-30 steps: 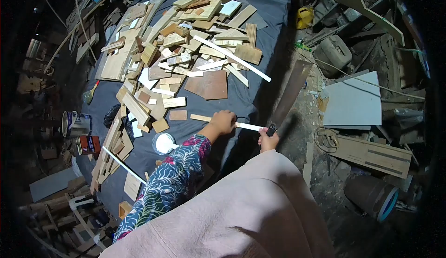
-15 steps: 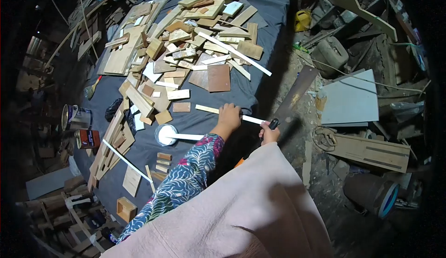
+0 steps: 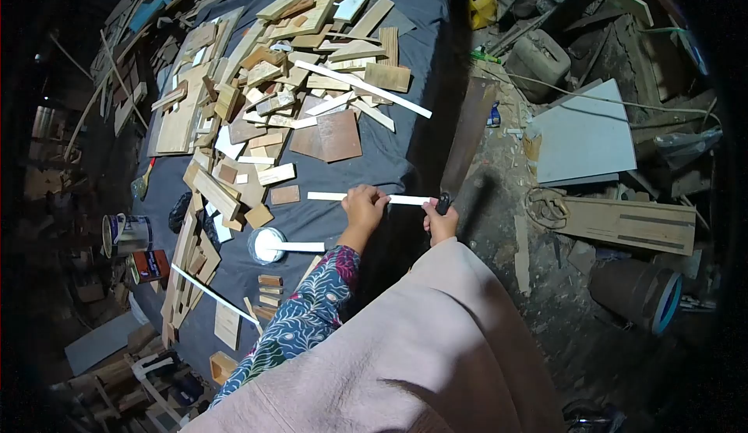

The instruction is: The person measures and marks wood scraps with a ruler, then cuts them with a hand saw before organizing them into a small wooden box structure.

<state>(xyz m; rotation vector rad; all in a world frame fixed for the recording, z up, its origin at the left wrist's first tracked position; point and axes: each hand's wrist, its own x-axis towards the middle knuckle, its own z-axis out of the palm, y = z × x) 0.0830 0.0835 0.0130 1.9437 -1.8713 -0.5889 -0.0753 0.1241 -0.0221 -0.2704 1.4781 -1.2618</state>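
1. Table (image 3: pixel 389 152): dark cloth over it, runs from 7 round to 1 o'clock of left hand (image 3: pixel 362 211) (all clock calls from that hand).
2. Wood pile (image 3: pixel 312 67): offcuts on the cloth, 11 to 12 o'clock.
3. Barrel (image 3: pixel 629 293): on its side, between 3 and 4 o'clock, blue rim facing out. Inside too dark to read.
4. Jerrycan (image 3: pixel 536 63): grey, between 1 and 2 o'clock. Contents can't be seen.
5. Jug (image 3: pixel 482 10): yellow, 1 o'clock. Contents can't be seen.
6. Can (image 3: pixel 132 238): open metal, 9 o'clock. Something thin and pale shows inside; can't tell what.
7. Hands: left pinched narrow on white strip (image 3: pixel 323 196) near its middle. Strip lies 9 to 3 o'clock, left end over cloth, right end at right hand (image 3: pixel 442 221). Right is closed on a black handle (image 3: pixel 443 201); rest of that tool hidden.
8. Tub (image 3: pixel 255 254): between 8 and 9 o'clock, white stuff (image 3: pixel 269 241) in it. White stick (image 3: pixel 304 247) points out toward 3; can't tell if its end is in or over the stuff.
9. Tin (image 3: pixel 149 266): red and dark, just beside can. Contents unclear.
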